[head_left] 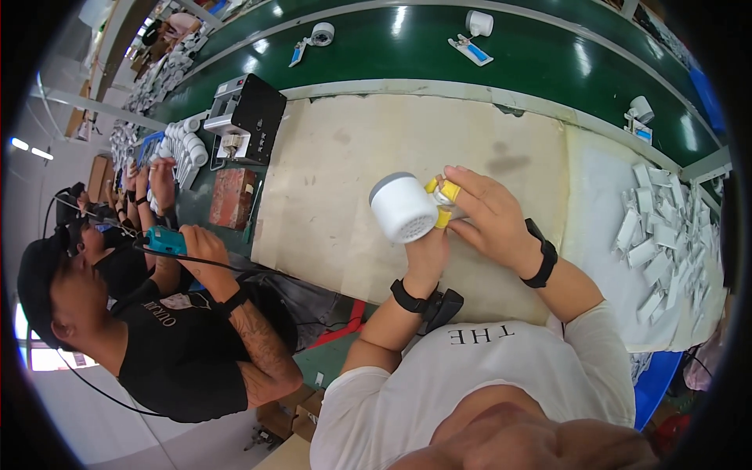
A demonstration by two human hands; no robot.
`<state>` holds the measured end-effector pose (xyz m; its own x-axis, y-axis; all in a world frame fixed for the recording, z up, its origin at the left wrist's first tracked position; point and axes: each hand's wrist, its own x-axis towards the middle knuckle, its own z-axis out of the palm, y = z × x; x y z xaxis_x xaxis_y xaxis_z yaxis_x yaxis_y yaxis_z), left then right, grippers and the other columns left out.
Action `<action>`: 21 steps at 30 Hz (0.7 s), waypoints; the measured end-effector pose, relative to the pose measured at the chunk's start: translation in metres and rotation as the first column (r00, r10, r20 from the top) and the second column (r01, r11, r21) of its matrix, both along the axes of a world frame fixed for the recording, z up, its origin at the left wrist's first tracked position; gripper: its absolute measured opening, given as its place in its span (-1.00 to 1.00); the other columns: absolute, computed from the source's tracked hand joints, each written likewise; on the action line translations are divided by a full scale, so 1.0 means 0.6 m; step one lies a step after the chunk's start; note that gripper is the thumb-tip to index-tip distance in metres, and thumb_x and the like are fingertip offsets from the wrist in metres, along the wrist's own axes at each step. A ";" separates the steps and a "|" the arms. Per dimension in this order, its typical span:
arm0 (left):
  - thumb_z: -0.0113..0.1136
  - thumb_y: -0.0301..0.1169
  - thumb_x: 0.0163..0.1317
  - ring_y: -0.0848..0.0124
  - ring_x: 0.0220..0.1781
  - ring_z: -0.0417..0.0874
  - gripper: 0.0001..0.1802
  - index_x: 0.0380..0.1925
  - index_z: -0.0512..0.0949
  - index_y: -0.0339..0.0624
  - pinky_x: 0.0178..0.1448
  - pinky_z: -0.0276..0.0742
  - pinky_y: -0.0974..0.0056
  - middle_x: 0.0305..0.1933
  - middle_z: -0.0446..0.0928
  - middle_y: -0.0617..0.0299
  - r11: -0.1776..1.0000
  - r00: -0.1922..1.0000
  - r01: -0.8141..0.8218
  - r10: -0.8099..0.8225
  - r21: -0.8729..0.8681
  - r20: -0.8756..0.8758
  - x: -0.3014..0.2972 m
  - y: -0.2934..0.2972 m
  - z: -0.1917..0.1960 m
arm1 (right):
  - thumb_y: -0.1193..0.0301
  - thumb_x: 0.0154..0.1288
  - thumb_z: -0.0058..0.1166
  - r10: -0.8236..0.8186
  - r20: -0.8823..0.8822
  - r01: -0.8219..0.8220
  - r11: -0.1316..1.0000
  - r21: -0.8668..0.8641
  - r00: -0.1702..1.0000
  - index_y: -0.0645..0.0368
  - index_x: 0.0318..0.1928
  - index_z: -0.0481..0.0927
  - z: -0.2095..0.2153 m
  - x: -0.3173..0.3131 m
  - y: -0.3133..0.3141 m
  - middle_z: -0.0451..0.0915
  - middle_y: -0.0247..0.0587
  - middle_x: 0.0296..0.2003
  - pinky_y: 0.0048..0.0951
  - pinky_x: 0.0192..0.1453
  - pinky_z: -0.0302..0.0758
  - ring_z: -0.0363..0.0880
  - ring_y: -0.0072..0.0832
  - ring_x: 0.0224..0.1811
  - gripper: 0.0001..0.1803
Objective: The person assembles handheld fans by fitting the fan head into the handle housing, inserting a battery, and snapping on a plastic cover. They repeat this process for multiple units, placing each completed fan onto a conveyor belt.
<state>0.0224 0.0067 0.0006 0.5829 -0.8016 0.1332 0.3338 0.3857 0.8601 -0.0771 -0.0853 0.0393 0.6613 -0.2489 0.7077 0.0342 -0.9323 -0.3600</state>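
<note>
A white cylindrical lamp head [407,210] with a grey rim and a perforated end is held up over the work surface. My left hand [428,254] is closed on it from below and behind, its fingers mostly hidden by the housing. Beside it, my right hand [489,215] closes its thumb and fingers on a small whitish joint [444,198] at the lamp head's side. Yellow coverings [450,190] wrap fingertips around this joint; which hand each belongs to is hard to tell.
Beige sheeting [337,164] covers the bench. Many white parts [658,235] are heaped on the right. A black machine [247,117] and a reddish box [232,197] stand left. Beyond, a green conveyor [392,47] carries several lamp heads. A co-worker [180,345] at left holds a teal tool [166,241].
</note>
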 end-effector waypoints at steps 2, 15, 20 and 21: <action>0.03 -0.51 0.25 0.43 0.10 0.40 -0.55 0.16 0.28 -0.31 0.14 0.32 0.36 0.13 0.37 0.18 0.998 0.988 0.020 -0.030 -0.067 -0.148 -0.007 -0.002 0.008 | 0.56 -0.26 0.27 -0.017 -0.005 0.017 0.993 0.115 1.000 0.24 0.03 0.38 0.001 -0.005 0.002 0.36 -0.01 0.14 -0.27 0.07 0.41 0.43 -0.13 0.08 -0.31; 0.13 -0.51 0.17 0.40 -0.12 0.55 -0.72 -0.11 0.44 -0.37 0.00 0.44 0.31 -0.18 0.54 0.12 0.997 0.992 -0.007 0.017 -0.077 0.128 0.093 -0.001 0.070 | 0.39 0.09 0.15 0.326 -0.049 -0.296 0.904 0.309 0.944 0.20 0.11 0.36 0.053 0.064 -0.055 0.38 -0.10 0.13 -0.34 0.08 0.38 0.46 -0.26 0.04 -0.46; 0.09 -0.48 0.17 0.41 -0.20 0.56 -0.76 -0.17 0.45 -0.37 -0.07 0.47 0.33 -0.26 0.57 0.15 1.000 0.999 0.023 -0.023 -0.006 0.025 0.173 -0.015 0.050 | 0.37 0.21 0.02 0.174 -0.251 -0.015 0.847 0.531 0.952 0.24 -0.03 0.50 0.026 0.215 -0.211 0.54 -0.16 -0.09 -0.48 -0.01 0.42 0.50 -0.44 -0.06 -0.66; 0.08 -0.49 0.17 0.43 -0.22 0.56 -0.77 -0.18 0.46 -0.37 -0.08 0.47 0.34 -0.26 0.57 0.15 0.993 0.994 0.104 -0.103 0.063 -0.025 0.182 -0.025 0.034 | 0.37 0.21 0.02 0.151 -0.275 0.023 0.840 0.541 0.949 0.25 -0.02 0.50 0.009 0.263 -0.239 0.53 -0.16 -0.08 -0.50 -0.01 0.42 0.51 -0.44 -0.07 -0.66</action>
<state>0.1318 -0.0083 0.0210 0.4984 -0.8643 0.0675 0.3877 0.2919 0.8743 0.0807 -0.2285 0.0450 0.8437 -0.4773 0.2454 -0.1016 -0.5911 -0.8002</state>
